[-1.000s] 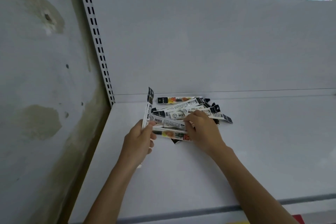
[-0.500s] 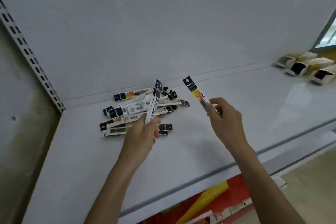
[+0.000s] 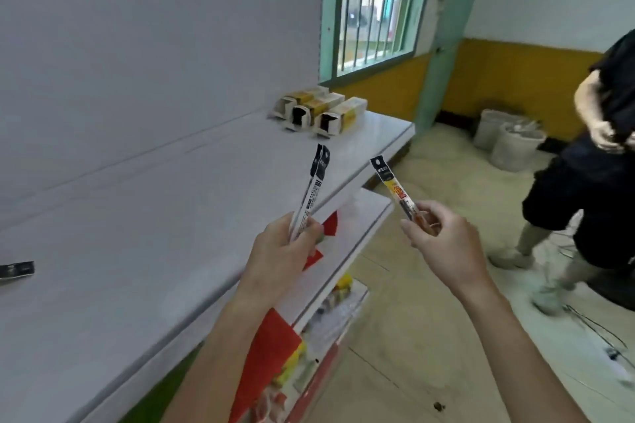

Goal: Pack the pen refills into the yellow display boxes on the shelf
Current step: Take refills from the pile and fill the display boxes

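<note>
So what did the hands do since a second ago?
The right hand picked one refill off the pile and lifted it. Both hands swung right toward the yellow boxes, so the pile is nearly out of view. The left hand kept holding its refills upright.

Left hand [image 3: 276,252] grips two pen refills [image 3: 314,187], right hand [image 3: 446,245] pinches a third refill [image 3: 395,187]; yellow display boxes [image 3: 338,115] lie beyond.

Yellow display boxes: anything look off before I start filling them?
All three yellow display boxes lie on their sides at the far end of the shelf, open mouths toward the camera, flaps splayed. One refill pack lies alone at the left edge.
</note>
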Demonstrator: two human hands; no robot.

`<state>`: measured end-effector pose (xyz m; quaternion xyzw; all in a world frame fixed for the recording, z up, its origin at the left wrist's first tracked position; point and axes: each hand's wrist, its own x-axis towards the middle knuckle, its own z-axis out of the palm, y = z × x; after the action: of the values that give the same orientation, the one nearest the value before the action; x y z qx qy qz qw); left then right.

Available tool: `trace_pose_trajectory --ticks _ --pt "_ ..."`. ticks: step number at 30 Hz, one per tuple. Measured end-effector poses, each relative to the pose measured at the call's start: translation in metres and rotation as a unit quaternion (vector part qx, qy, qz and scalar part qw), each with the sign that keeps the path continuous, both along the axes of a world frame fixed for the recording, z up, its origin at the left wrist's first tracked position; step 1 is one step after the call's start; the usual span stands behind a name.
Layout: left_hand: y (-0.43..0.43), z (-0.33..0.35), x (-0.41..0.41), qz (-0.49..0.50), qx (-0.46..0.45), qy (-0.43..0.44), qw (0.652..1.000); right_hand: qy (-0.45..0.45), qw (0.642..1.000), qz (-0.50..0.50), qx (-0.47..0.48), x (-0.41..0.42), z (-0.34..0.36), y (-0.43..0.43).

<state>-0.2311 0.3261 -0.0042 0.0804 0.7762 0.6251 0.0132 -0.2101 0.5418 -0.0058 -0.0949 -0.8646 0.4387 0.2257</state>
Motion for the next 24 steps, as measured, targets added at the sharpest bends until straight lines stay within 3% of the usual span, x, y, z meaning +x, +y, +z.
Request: trace_pose_trajectory --ticks 6,13,24 --pt "0.104 -0.006 -0.028 -0.057 0.039 -0.024 0.997 -0.019 0.999 -0.050 -0.002 -0.008 -0.010 0.099" --pt "0.157 -0.010 -0.090 -0.053 0.022 -0.052 0.997 -0.034 0.998 -0.058 -0.007 -0.057 -0.020 0.151" --pt "0.201 0.014 -0.258 0.070 0.066 -0.036 0.995 -0.004 0.998 0.012 0.057 -0.271 0.004 0.196"
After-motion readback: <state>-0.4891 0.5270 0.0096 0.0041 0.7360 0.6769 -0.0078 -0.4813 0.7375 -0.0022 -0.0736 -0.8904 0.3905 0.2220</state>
